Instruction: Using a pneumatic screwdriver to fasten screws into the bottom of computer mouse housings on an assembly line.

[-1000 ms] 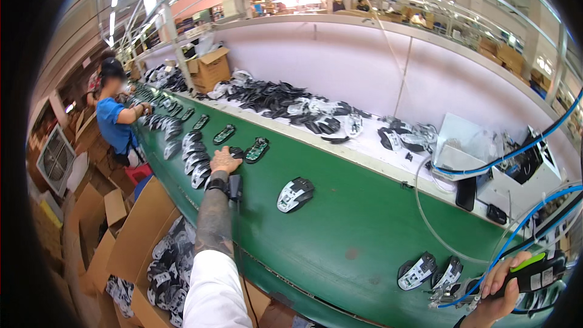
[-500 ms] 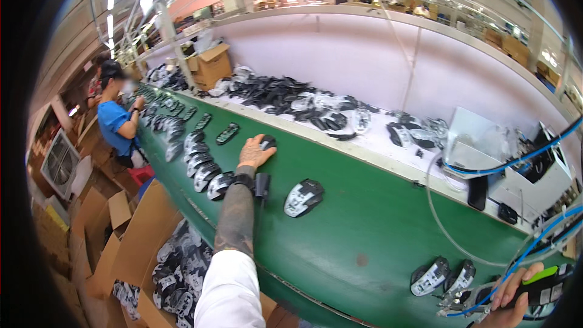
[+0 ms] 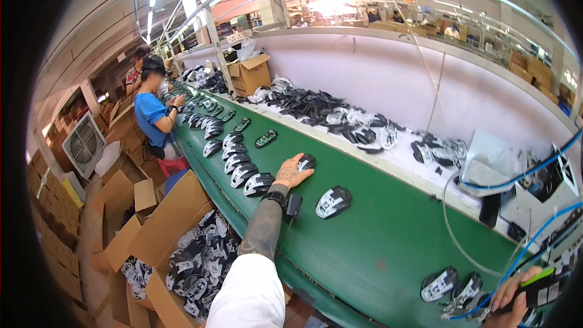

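Observation:
My left hand point(image 3: 293, 172) reaches over the green conveyor belt point(image 3: 364, 237), its fingers closed on a dark computer mouse shell point(image 3: 307, 161) that rests on the belt. Nearby, to the right, lies a grey and black mouse shell point(image 3: 333, 202). Just left of the hand, a curved row of mouse shells point(image 3: 244, 174) runs up the belt. At the lower right, my right hand point(image 3: 511, 296) is wrapped round a black tool with a bright green top point(image 3: 540, 285). Its working end is hard to make out. Two mouse shells, one a grey and black shell point(image 3: 439, 284), sit beside that hand.
Green circuit boards point(image 3: 266, 138) lie along the belt. Heaped mouse parts point(image 3: 316, 107) cover the white ledge behind. Open cartons of shells point(image 3: 203, 267) stand at the left, below the belt. A person in blue point(image 3: 152, 112) works farther up. Blue hoses point(image 3: 528, 249) loop at the right.
The whole view has shifted, so the scene sits farther right. My left hand has drawn the mouse shell slightly toward me. The right hand keeps its grip on the tool.

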